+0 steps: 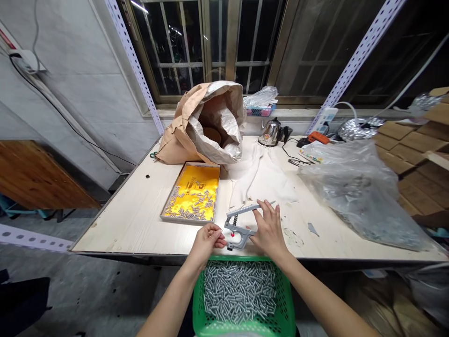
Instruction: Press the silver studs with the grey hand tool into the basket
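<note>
My right hand is wrapped around the handles of grey snap-fastener pliers, which have a dark spring and a red tip in the jaws. The jaws face left and stand apart. Beside them my left hand is closed in a pinch; what lies between its fingertips is too small to name. Below both hands, a green plastic basket holds a heap of small ribbed metal pieces. Left of the pliers, a shallow box with a yellow cloth lining holds more small metal pieces.
A big brown paper sack lies open at the back, beside a white cloth. Behind stands a steel kettle. A clear plastic bag covers the table's right side, near stacked cardboard boxes.
</note>
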The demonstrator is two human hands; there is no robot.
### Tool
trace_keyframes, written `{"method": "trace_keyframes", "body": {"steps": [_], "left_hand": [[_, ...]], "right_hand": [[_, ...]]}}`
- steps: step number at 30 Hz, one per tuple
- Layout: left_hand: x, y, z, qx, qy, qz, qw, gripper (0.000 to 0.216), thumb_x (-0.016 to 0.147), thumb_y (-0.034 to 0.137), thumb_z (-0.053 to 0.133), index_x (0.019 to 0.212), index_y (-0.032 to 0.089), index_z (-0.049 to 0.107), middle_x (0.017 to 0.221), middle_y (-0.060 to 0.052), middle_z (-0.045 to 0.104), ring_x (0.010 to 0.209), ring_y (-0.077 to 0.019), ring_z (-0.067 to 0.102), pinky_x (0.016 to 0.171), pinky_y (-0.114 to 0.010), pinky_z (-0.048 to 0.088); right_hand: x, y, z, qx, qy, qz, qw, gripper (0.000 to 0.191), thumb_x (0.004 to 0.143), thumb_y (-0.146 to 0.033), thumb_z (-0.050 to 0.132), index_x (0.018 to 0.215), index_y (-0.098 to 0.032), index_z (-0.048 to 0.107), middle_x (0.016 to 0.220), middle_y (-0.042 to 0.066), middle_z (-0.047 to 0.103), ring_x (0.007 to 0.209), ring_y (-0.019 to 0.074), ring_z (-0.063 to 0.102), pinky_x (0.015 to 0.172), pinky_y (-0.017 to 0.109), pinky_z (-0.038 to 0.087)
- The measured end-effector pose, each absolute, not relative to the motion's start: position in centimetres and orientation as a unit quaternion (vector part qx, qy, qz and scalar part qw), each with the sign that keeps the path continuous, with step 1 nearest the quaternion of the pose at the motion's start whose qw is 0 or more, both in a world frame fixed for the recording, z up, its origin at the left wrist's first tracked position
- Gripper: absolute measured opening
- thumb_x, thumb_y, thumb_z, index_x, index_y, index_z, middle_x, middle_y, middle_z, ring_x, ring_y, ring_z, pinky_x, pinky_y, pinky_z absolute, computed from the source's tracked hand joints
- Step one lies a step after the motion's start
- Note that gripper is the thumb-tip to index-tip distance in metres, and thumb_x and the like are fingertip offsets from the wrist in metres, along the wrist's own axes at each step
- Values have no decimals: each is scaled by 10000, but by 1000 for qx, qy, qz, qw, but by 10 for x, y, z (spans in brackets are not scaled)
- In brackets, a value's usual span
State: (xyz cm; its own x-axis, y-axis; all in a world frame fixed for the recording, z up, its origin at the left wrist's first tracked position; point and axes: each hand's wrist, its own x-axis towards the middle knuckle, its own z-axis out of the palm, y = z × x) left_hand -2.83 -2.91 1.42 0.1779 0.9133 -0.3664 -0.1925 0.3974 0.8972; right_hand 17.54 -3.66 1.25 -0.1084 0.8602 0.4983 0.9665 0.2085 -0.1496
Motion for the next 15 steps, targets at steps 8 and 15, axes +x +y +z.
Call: {"method": "trace_keyframes", "body": {"steps": [8,15], "left_hand": [[-31,-40,6,377,537,442,613,353,627,398,685,817,112,602,553,12,599,518,-112,578,539,-221,466],[-27,-44,8,295,501,469,665,370,502,325,811,706,122,578,617,-18,654,575,-111,610,575,-202,468]], "right_hand": [[170,-38,14,-615,-749,-92,227,505,672,-207,598,1159,-111,503,1377,161,373,1335,297,206,1111,552,47],[169,-39,17,-616,-750,-81,228,541,637,-208,633,1154,-109,508,1391,161,363,1341,296,199,1113,553,15]]}}
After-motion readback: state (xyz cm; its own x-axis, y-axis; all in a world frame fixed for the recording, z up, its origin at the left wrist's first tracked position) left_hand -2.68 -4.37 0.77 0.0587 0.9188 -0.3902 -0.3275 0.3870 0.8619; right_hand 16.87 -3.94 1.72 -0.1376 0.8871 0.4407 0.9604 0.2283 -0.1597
